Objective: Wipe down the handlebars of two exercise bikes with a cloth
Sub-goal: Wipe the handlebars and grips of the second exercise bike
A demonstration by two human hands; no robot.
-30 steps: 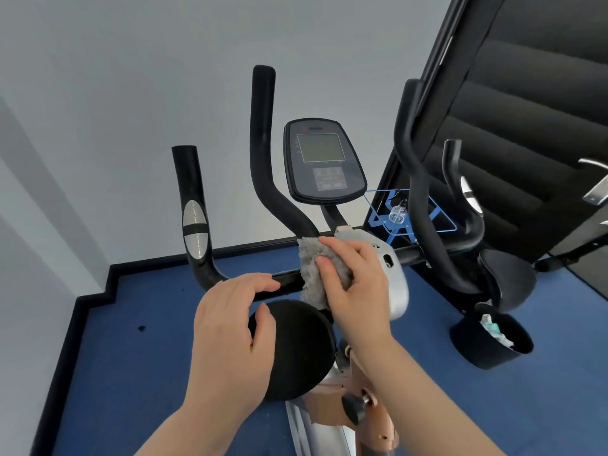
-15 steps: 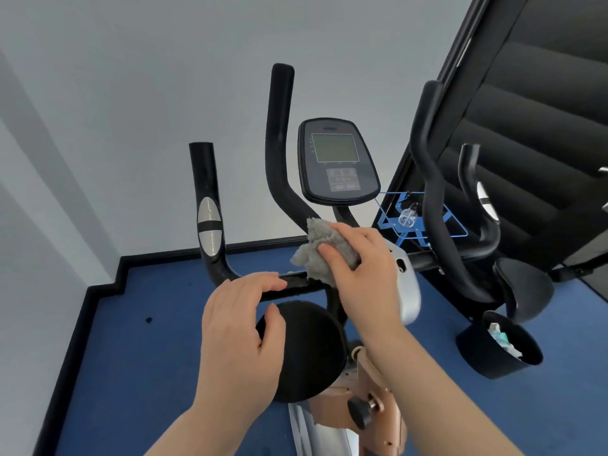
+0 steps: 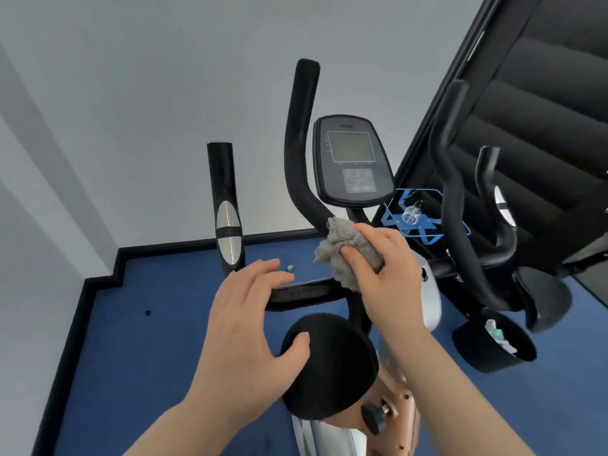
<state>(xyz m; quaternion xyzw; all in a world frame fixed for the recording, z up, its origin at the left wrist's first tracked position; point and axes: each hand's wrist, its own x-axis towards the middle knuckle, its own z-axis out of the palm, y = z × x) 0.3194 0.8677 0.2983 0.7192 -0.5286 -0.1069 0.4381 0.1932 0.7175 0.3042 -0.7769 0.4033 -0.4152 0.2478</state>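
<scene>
Right hand [image 3: 388,274]: grey cloth [image 3: 345,248] bunched under pressed fingers, held at 12 o'clock of seat [image 3: 329,366], at base of inner handlebar upright [image 3: 301,143], so rising tube can be wiped

Left hand [image 3: 250,327]: spread, nothing held, hovering over crossbar [image 3: 302,292], apparently for steadying

Versus earlier frame: cloth raised off crossbar toward upright; left fingers opened wider

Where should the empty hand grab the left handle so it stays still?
Probably the straight black stretch of the left handle, above its silver plates. It stands nearly upright and bare, so the open left hand could come from the near side and wrap around it. The right hand holds the grey cloth.
</scene>
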